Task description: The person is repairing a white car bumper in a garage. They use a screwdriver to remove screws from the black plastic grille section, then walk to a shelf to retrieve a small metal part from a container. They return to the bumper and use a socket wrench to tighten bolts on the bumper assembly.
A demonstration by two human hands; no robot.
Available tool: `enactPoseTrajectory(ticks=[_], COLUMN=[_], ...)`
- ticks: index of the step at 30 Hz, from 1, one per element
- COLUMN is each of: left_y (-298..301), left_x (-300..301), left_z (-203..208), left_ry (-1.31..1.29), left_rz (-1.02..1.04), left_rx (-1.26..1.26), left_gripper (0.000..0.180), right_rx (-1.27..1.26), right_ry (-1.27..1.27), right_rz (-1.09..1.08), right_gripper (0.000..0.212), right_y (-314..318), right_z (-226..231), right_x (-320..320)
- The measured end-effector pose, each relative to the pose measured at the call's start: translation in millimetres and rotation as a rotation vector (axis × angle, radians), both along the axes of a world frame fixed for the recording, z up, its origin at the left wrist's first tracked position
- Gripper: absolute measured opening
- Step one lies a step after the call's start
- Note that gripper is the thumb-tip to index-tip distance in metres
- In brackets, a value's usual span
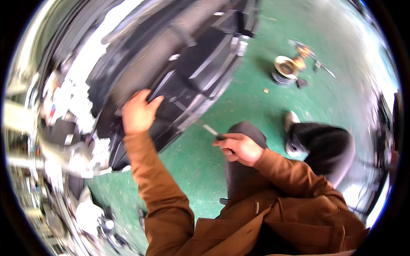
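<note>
A large black car bumper [207, 59] with a mesh grille slants across the upper left of the head view, blurred by motion. My left hand [140, 113] grips it near its lower end, thumb apart from the bent fingers. In my right hand [242, 148], closed in front of my knee, is a screwdriver [210, 129] with a dark handle and a pale shaft. The shaft points up and left at the bumper's lower edge. Whether its tip touches the bumper is too blurred to tell.
On the green floor [252, 102] to the right stand a round pot-like container [285, 70] and a brass-coloured object [303, 53]. A small tan piece [266, 90] lies near them. Cluttered shelving [25, 170] lines the left side, with a white bag-like item [87, 215] below.
</note>
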State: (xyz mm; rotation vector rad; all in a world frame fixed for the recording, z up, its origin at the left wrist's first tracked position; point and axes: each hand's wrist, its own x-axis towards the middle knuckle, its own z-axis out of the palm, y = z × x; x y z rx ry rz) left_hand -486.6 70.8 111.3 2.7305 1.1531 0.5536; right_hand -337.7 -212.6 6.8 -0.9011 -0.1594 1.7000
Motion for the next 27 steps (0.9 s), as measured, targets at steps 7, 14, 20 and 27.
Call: enactPoseTrajectory(ticks=[7, 14, 20, 27], left_y=[-4, -7, -6, -14], left_x=[-5, -3, -5, -4], left_z=[4, 9, 6, 10], left_ry=[0.019, 0.005, 0.009, -0.046], left_rz=[0.011, 0.039, 0.046, 0.074], left_rx=[0.086, 0.033, 0.043, 0.003], left_gripper=[0.041, 0.042, 0.043, 0.045], right_rx=[0.081, 0.17, 0.046, 0.064], right_ry=[-1.797, -0.983, -0.248, 0.054], right_rz=[-0.112, -0.053, -0.001, 0.016], right_gripper=[0.02, 0.018, 0.014, 0.018], right_y=[2, 5, 5, 1], right_z=[6, 2, 15, 19], right_x=[-22, -6, -1, 1])
